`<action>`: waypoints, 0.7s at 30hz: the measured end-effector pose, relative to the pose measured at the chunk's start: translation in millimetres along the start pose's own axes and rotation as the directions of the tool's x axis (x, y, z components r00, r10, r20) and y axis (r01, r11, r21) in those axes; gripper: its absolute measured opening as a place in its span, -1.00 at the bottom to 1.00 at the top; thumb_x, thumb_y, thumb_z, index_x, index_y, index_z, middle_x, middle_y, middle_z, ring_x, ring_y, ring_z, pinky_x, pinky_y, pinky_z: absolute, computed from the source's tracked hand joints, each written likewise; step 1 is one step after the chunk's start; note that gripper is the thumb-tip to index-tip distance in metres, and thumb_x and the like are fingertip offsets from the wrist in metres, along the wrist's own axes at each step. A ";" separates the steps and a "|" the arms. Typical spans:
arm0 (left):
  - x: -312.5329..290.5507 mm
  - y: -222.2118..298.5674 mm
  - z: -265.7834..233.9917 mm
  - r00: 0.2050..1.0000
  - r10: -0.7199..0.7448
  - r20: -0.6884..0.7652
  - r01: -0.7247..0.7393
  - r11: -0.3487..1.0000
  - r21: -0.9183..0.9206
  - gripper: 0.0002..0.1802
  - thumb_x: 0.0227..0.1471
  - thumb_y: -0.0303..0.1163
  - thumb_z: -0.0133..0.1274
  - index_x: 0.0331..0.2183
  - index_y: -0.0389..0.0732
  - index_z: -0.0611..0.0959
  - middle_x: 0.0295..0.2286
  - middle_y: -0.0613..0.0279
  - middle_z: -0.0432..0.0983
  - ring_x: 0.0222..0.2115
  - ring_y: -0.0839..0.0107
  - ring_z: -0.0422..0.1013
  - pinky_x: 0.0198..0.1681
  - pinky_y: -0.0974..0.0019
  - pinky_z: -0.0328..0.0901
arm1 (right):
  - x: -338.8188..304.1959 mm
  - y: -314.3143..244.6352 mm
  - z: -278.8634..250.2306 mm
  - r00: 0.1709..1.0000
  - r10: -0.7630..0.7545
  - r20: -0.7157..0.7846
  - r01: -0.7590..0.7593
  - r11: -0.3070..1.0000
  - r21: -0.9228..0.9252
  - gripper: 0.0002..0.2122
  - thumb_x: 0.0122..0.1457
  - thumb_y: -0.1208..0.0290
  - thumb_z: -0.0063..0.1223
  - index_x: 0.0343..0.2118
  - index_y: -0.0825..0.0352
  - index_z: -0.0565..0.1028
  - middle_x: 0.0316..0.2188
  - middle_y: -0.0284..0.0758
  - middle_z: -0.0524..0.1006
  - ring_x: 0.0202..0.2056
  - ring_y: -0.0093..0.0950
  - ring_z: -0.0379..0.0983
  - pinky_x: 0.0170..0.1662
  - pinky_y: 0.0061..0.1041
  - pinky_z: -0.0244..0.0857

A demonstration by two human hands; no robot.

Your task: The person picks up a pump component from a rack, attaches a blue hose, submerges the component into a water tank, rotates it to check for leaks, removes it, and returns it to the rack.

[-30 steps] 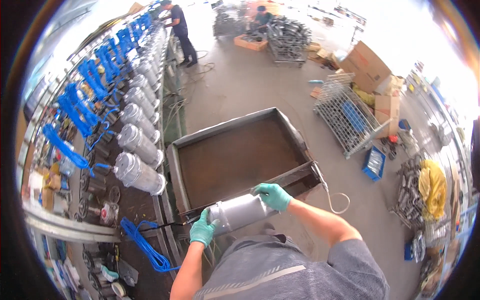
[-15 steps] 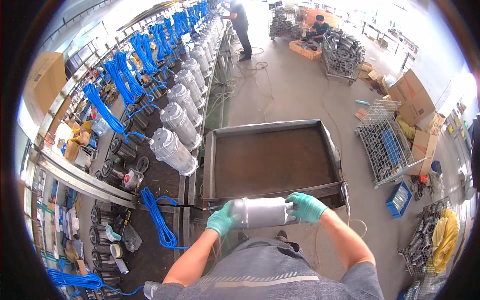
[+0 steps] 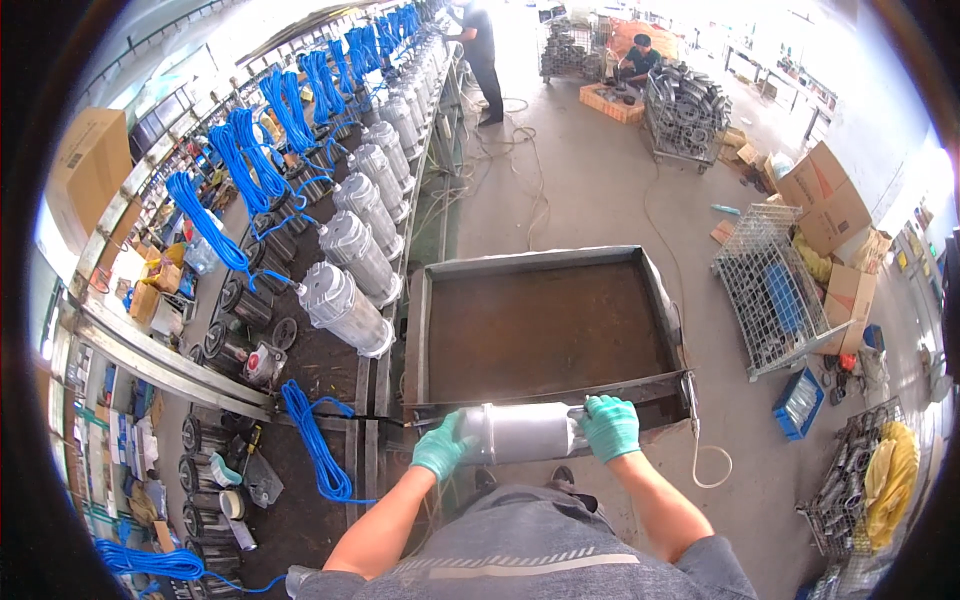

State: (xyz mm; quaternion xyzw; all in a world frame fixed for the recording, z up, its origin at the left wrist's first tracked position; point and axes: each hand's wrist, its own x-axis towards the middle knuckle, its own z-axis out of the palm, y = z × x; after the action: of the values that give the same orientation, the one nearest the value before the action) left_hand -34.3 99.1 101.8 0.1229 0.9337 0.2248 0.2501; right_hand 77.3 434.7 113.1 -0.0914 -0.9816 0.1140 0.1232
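Note:
A silver cylindrical pump motor housing [image 3: 518, 432] lies sideways in front of my body, by the near edge of the rusty metal tank [image 3: 540, 262]. My left hand [image 3: 442, 446], in a green glove, is closed round its left end. At its right end my right hand [image 3: 610, 427], gloved the same, grips the rim with fingers over the top. Both palms' contact areas are hidden. A coiled blue cable [image 3: 322, 440] lies on the dark bench left of my left hand.
Upright silver motors [image 3: 345, 308] with hanging blue cable bundles [image 3: 208, 220] line the left bench. Dark rotor-like parts [image 3: 200, 430] lie at lower left. On the right stand a wire cage [image 3: 765, 285] and a blue crate [image 3: 799, 403]. Two people [image 3: 484, 62] are farther back.
The housing has moved slightly toward me and lower in view. My right hand has turned, its forearm swinging inward; both hands stay on the housing.

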 end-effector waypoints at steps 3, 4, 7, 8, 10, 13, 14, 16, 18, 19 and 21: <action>0.3 -0.2 -1.1 1.000 0.002 -0.010 -0.002 1.000 0.004 -0.20 0.09 0.08 0.23 0.28 0.10 0.36 -0.12 -0.09 0.63 -0.11 -0.07 0.56 -0.02 -0.02 0.41 | 2.5 -4.4 -3.5 0.999 0.034 -0.025 -0.032 0.997 0.072 -0.80 0.04 0.21 0.28 -0.48 0.21 0.53 -0.48 -0.26 0.55 -0.37 -0.23 0.52 -0.24 -0.18 0.38; 0.5 -3.2 0.7 0.999 0.021 -0.030 -0.022 1.000 -0.005 -0.20 0.09 0.07 0.24 0.28 0.11 0.35 -0.12 -0.09 0.63 -0.12 -0.07 0.56 -0.03 -0.02 0.41 | 3.9 -1.2 -3.2 1.000 0.029 0.004 -0.029 0.991 0.127 -0.73 0.09 0.11 0.29 -0.44 0.24 0.55 -0.44 -0.26 0.58 -0.34 -0.20 0.54 -0.22 -0.18 0.40; -1.0 -8.6 5.8 0.996 0.058 -0.069 -0.059 0.998 -0.019 -0.19 0.09 0.06 0.24 0.29 0.12 0.35 -0.13 -0.11 0.63 -0.13 -0.09 0.55 -0.03 -0.03 0.41 | 11.8 0.3 1.4 0.997 0.067 -0.034 -0.039 0.844 0.535 -0.73 0.10 0.23 0.31 -0.28 0.33 0.61 -0.40 -0.22 0.61 -0.31 -0.23 0.56 -0.19 -0.28 0.45; 0.0 1.9 2.5 0.996 0.065 -0.062 -0.067 0.998 -0.022 -0.19 0.08 0.06 0.25 0.29 0.11 0.34 -0.14 -0.12 0.63 -0.13 -0.10 0.55 -0.04 -0.03 0.41 | 7.8 13.1 13.6 0.980 0.146 0.138 -0.201 0.679 0.706 -0.71 0.13 0.34 0.29 -0.13 0.37 0.61 -0.36 -0.25 0.63 -0.33 -0.39 0.56 -0.18 -0.42 0.47; -3.1 2.0 2.6 0.999 0.027 -0.040 -0.028 0.999 -0.023 -0.18 0.08 0.07 0.24 0.29 0.09 0.34 -0.15 -0.15 0.62 -0.14 -0.14 0.54 -0.04 -0.05 0.41 | 8.9 -0.1 -4.6 0.908 0.166 0.385 -0.416 0.469 0.779 -0.73 0.18 0.38 0.25 -0.07 0.35 0.60 -0.34 -0.36 0.63 -0.38 -0.62 0.48 -0.19 -0.53 0.45; -3.7 3.8 3.4 0.998 0.029 -0.057 -0.029 1.000 -0.008 -0.17 0.07 0.12 0.23 0.28 0.09 0.35 -0.13 -0.18 0.61 -0.13 -0.16 0.54 -0.05 -0.05 0.41 | 4.6 13.0 12.1 0.941 0.124 0.315 -0.327 0.578 0.748 -0.74 0.19 0.38 0.23 -0.07 0.31 0.63 -0.17 -0.27 0.66 -0.23 -0.47 0.59 -0.08 -0.50 0.48; -5.2 6.8 0.6 0.999 0.011 -0.048 -0.012 1.000 -0.018 -0.17 0.07 0.12 0.23 0.29 0.10 0.35 -0.13 -0.18 0.61 -0.13 -0.16 0.53 -0.05 -0.06 0.41 | 5.0 12.0 15.3 0.961 0.116 0.250 -0.266 0.636 0.725 -0.74 0.19 0.37 0.23 -0.08 0.30 0.64 -0.12 -0.23 0.65 -0.16 -0.41 0.61 -0.05 -0.48 0.48; -2.7 1.1 6.2 0.998 0.015 -0.059 -0.019 0.998 -0.056 -0.17 0.07 0.11 0.24 0.29 0.10 0.35 -0.13 -0.20 0.60 -0.13 -0.18 0.53 -0.06 -0.07 0.40 | 4.9 11.1 20.2 0.961 0.138 0.239 -0.270 0.643 0.716 -0.76 0.16 0.34 0.24 -0.13 0.29 0.68 0.04 -0.11 0.59 0.04 -0.22 0.57 0.04 -0.40 0.47; -1.8 -0.1 7.7 0.996 0.035 -0.086 -0.039 0.998 -0.046 -0.19 0.08 0.11 0.23 0.28 0.11 0.36 -0.13 -0.20 0.60 -0.14 -0.18 0.53 -0.07 -0.07 0.41 | 5.3 6.3 16.1 0.969 0.153 0.196 -0.247 0.673 0.698 -0.77 0.16 0.36 0.23 -0.15 0.30 0.68 0.02 -0.12 0.60 0.02 -0.23 0.58 0.03 -0.40 0.47; -0.8 -1.3 7.0 0.997 0.024 -0.080 -0.027 0.999 -0.038 -0.19 0.07 0.10 0.24 0.28 0.11 0.36 -0.13 -0.19 0.60 -0.15 -0.17 0.53 -0.07 -0.07 0.41 | 5.2 3.8 15.9 0.972 0.160 0.174 -0.236 0.687 0.687 -0.78 0.16 0.36 0.23 -0.16 0.30 0.68 0.00 -0.12 0.61 0.01 -0.24 0.59 0.02 -0.41 0.48; 0.3 -0.8 6.8 0.996 0.036 -0.082 -0.040 0.998 -0.051 -0.19 0.07 0.10 0.24 0.28 0.12 0.36 -0.13 -0.20 0.60 -0.15 -0.17 0.53 -0.08 -0.07 0.41 | 3.0 2.8 21.2 0.968 0.207 0.141 -0.246 0.680 0.690 -0.78 0.15 0.36 0.23 -0.18 0.33 0.68 -0.04 -0.12 0.64 -0.07 -0.25 0.63 0.01 -0.40 0.48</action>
State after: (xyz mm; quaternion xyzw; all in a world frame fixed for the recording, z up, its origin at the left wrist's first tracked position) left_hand -31.0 101.0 96.0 0.1250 0.9343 0.2587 0.2110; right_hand 69.3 433.8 93.1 -0.1554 -0.8479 0.4952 0.1086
